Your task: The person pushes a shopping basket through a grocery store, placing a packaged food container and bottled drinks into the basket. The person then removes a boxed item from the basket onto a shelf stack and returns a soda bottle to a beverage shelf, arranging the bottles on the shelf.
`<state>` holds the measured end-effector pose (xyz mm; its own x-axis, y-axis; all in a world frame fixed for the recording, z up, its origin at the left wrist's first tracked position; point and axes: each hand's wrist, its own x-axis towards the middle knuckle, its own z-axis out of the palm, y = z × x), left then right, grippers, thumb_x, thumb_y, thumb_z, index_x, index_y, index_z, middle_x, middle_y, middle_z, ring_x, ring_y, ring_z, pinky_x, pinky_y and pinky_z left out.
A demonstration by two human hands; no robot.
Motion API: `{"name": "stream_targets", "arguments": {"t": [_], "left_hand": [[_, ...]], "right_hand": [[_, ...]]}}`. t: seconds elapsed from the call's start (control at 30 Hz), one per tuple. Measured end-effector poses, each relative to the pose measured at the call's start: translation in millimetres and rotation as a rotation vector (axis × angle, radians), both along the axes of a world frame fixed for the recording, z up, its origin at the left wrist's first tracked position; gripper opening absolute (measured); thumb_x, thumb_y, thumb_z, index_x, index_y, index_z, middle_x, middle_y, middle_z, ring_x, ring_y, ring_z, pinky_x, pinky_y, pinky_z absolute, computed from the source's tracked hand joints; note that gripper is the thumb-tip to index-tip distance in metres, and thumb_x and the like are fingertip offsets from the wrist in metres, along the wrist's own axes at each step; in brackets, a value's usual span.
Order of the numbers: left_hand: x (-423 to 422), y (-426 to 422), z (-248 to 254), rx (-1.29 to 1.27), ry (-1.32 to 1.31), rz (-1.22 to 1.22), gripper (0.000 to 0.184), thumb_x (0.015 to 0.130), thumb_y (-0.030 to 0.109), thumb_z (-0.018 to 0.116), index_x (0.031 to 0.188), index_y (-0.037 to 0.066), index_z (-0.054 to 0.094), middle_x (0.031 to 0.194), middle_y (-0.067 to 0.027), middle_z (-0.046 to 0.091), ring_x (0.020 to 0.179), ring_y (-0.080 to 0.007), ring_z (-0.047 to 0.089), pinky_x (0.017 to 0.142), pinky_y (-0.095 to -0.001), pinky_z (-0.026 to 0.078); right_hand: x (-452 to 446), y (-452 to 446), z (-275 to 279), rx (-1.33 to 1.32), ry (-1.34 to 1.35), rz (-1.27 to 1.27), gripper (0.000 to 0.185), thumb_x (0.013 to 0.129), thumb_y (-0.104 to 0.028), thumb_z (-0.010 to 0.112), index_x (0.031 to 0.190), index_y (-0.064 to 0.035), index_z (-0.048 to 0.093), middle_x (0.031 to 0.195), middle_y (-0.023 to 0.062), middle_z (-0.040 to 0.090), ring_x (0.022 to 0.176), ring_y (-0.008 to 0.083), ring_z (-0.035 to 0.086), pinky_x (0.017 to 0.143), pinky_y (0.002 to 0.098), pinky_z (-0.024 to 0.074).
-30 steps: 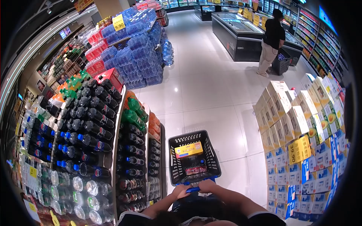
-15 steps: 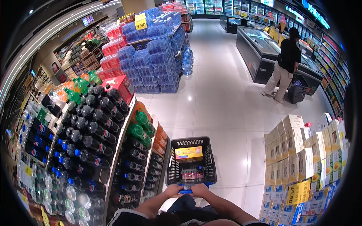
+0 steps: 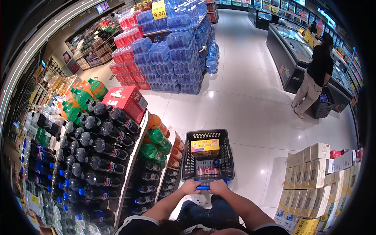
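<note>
Left hand (image 3: 190,187) and right hand (image 3: 218,187), fingers wrapped closed, are gripping the handle (image 3: 203,188), the surest hold; the seemingly stiff, lightly laden cart (image 3: 230,156) is standing near soda bottles (image 3: 105,165).

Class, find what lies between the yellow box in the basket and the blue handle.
The head view shows a reddish pack, what looks like a dark bottle, and the near rim of the basket.

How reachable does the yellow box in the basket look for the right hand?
Probably yes, with a lean: nothing covers the yellow box in the open-topped basket, but the right hand grips the blue handle.
</note>
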<state>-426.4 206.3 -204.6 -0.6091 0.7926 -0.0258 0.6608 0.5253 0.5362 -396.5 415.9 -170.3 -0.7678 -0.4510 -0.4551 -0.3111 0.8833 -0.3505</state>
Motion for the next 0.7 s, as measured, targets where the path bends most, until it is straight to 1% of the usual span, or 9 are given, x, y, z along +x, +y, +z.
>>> {"name": "stream_targets", "arguments": {"t": [0.03,0.17,0.2,0.23,0.27,0.33,0.5,0.53,0.7], "left_hand": [[-17,1,-3,-0.001,-0.015,-0.007,0.029,0.065,0.033,0.065,0.083,0.011,0.056,0.069,-0.0095,0.058,0.065,-0.0308,0.057,0.062,-0.0415,0.046],[-76,10,-8,-0.054,0.014,0.056,0.03,0.063,0.034,0.066,0.079,0.011,0.056,0.068,-0.0099,0.058,0.065,-0.0312,0.058,0.059,-0.0419,0.046],[-92,17,6,-0.073,0.036,0.071,0.03,0.063,0.033,0.066,0.079,0.01,0.055,0.068,-0.01,0.058,0.066,-0.0309,0.058,0.059,-0.042,0.046],[-106,17,3,-0.059,0.051,0.077,0.03,0.063,0.032,0.067,0.079,0.01,0.055,0.069,-0.0098,0.058,0.066,-0.0307,0.058,0.059,-0.0419,0.046],[-121,19,3,-0.057,-0.006,0.085,0.032,0.063,0.034,0.066,0.079,0.009,0.054,0.071,-0.0104,0.059,0.068,-0.0317,0.059,0.061,-0.0431,0.046],[-150,29,14,-0.133,0.028,0.118,0.033,0.063,0.035,0.066,0.079,0.009,0.053,0.07,-0.0105,0.059,0.067,-0.0317,0.059,0.063,-0.0422,0.046],[-213,43,0,-0.142,0.085,0.235,0.038,0.064,0.038,0.067,0.084,0.008,0.052,0.071,-0.0096,0.059,0.066,-0.0297,0.059,0.064,-0.04,0.046],[-226,47,0,-0.148,0.097,0.262,0.038,0.064,0.038,0.067,0.083,0.009,0.052,0.071,-0.0093,0.059,0.066,-0.0293,0.059,0.064,-0.0399,0.046],[-293,65,-1,-0.18,0.096,0.307,0.035,0.066,0.037,0.066,0.082,0.009,0.053,0.072,-0.0083,0.06,0.067,-0.027,0.06,0.065,-0.039,0.046]], "right_hand": [[-14,4,-3,-0.05,0.057,0.01,0.032,0.068,-0.04,0.062,0.075,-0.009,0.066,0.07,0.0123,0.065,0.064,0.028,0.064,0.058,0.0393,0.0512],[-80,12,-4,-0.068,0.043,-0.01,0.027,0.071,-0.034,0.059,0.073,-0.0079,0.067,0.072,0.0127,0.065,0.066,0.0285,0.064,0.061,0.0392,0.051],[-98,16,-11,-0.075,0.049,-0.008,0.026,0.071,-0.033,0.058,0.072,-0.0082,0.067,0.071,0.013,0.065,0.066,0.0284,0.064,0.061,0.0392,0.051],[-109,16,-17,-0.088,0.045,-0.006,0.025,0.071,-0.031,0.058,0.072,-0.0086,0.067,0.071,0.0133,0.065,0.066,0.0282,0.064,0.062,0.0392,0.051],[-122,17,-18,-0.108,0.04,-0.024,0.025,0.071,-0.031,0.058,0.071,-0.0083,0.067,0.071,0.0138,0.064,0.067,0.0281,0.064,0.062,0.0391,0.0511],[-157,23,-17,-0.128,0.044,-0.035,0.024,0.07,-0.03,0.058,0.07,-0.0081,0.067,0.071,0.0145,0.064,0.067,0.0281,0.064,0.062,0.039,0.0511],[-234,40,-15,-0.142,0.044,0.0,0.022,0.07,-0.029,0.059,0.071,-0.0084,0.067,0.069,0.0147,0.064,0.065,0.0294,0.064,0.061,0.0393,0.0512],[-252,44,-9,-0.127,-0.004,0.013,0.023,0.071,-0.028,0.058,0.074,-0.0063,0.068,0.073,0.0153,0.065,0.068,0.0292,0.064,0.065,0.0385,0.0513],[-328,60,-6,-0.115,0.023,0.087,0.023,0.071,-0.028,0.059,0.073,-0.0068,0.067,0.071,0.0145,0.064,0.067,0.0287,0.064,0.065,0.0383,0.0511]]}}
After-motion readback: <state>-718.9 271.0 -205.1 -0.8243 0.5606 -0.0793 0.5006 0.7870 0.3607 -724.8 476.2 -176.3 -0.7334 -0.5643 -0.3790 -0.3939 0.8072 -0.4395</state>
